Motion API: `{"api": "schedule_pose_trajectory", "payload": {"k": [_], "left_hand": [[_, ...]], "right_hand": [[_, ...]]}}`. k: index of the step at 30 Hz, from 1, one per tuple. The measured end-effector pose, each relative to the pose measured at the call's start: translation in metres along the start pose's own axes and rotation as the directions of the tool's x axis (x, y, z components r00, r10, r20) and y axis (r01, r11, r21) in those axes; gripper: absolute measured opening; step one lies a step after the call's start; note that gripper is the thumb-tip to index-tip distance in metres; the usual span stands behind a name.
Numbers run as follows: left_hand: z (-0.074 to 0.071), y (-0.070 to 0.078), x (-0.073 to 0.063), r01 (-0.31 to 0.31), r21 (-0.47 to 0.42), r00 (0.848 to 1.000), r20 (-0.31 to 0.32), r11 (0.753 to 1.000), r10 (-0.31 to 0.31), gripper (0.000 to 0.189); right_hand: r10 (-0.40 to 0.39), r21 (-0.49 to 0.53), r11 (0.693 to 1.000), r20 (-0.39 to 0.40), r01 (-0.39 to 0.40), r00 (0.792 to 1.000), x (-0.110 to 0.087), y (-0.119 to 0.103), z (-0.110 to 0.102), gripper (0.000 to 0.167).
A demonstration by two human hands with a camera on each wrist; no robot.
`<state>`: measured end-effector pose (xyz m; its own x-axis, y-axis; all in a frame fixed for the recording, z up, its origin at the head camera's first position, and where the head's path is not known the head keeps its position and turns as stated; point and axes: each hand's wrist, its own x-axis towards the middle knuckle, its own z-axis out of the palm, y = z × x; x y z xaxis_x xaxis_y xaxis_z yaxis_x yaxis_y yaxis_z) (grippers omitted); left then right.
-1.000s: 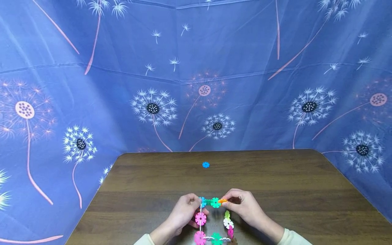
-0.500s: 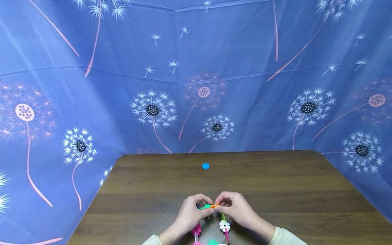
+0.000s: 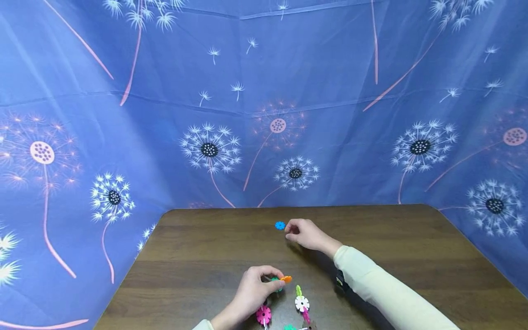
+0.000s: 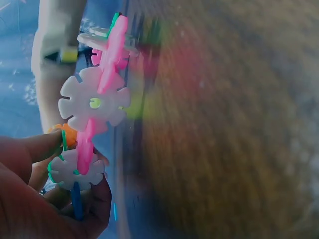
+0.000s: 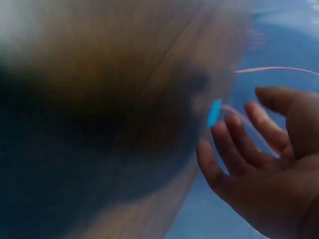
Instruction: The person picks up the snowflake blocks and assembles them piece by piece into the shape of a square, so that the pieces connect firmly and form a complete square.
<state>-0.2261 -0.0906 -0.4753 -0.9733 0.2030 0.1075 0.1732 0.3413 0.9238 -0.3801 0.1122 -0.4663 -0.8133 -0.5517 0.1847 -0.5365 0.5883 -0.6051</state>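
My left hand (image 3: 256, 288) grips one end of a chain of interlocked plastic snowflake discs. An orange disc (image 3: 286, 278) sticks out at its fingertips beside a green disc (image 3: 276, 285). In the left wrist view a white disc (image 4: 94, 99) and a pink disc (image 4: 85, 149) run on from the held part. The chain's other end, with a lime disc (image 3: 299, 290) and a white disc, lies to the right, apart from the orange one. Over the far table, my right hand (image 3: 307, 234) has loosely bent fingers holding nothing. Just left of it lies a loose blue disc (image 3: 280, 225).
The brown wooden table (image 3: 198, 256) ends at the back against a blue dandelion-print cloth (image 3: 346, 151). Part of the chain runs out of the head view at the bottom, with a pink disc (image 3: 264, 315) near that edge.
My right hand has let go of the orange disc and moved forward to beside the blue disc. My left hand has shifted along the chain toward its orange end.
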Motion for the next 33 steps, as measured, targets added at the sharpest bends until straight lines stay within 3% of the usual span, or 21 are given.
{"api": "schedule_pose_trajectory", "payload": {"k": [5, 11, 15, 20, 24, 26, 28, 33], "left_hand": [[0.001, 0.002, -0.003, 0.028, -0.047, 1.0, 0.014, 0.998, -0.028, 0.008], [-0.001, 0.003, -0.002, 0.045, -0.058, 0.999, 0.016, 0.997, -0.044, 0.006], [-0.004, 0.004, 0.0, 0.051, -0.051, 0.999, 0.013, 0.997, -0.051, 0.006], [-0.007, 0.005, 0.002, 0.049, -0.052, 0.999, 0.005, 0.997, -0.049, 0.006], [-0.008, 0.005, 0.006, 0.056, -0.048, 0.998, 0.006, 0.997, -0.055, 0.006], [-0.008, 0.005, 0.008, 0.052, -0.043, 0.999, 0.007, 0.998, -0.052, 0.006], [-0.008, 0.004, 0.009, 0.049, -0.043, 0.999, 0.007, 0.998, -0.049, 0.006], [-0.007, 0.004, 0.012, 0.033, -0.021, 0.999, -0.006, 0.999, -0.033, 0.006]], "right_hand": [[0.068, -0.18, 0.981, -0.036, -0.073, 0.997, 0.033, 0.018, 0.019, 0.024], [0.056, -0.27, 0.961, -0.024, -0.06, 0.998, 0.043, 0.024, 0.026, 0.02], [0.02, -0.204, 0.979, -0.005, -0.02, 1.0, 0.036, 0.023, 0.02, 0.016], [0.038, -0.048, 0.998, 0.057, -0.035, 0.998, 0.018, 0.021, 0.011, 0.021], [0.031, 0.13, 0.99, 0.126, -0.048, 0.992, -0.007, 0.017, 0.009, 0.016], [0.026, 0.239, 0.969, 0.152, -0.062, 0.988, -0.023, 0.014, 0.009, 0.012], [0.043, 0.356, 0.928, 0.181, -0.107, 0.982, -0.039, 0.009, 0.009, 0.008], [0.113, 0.581, 0.773, 0.27, -0.255, 0.956, -0.072, -0.009, 0.009, 0.015]]}}
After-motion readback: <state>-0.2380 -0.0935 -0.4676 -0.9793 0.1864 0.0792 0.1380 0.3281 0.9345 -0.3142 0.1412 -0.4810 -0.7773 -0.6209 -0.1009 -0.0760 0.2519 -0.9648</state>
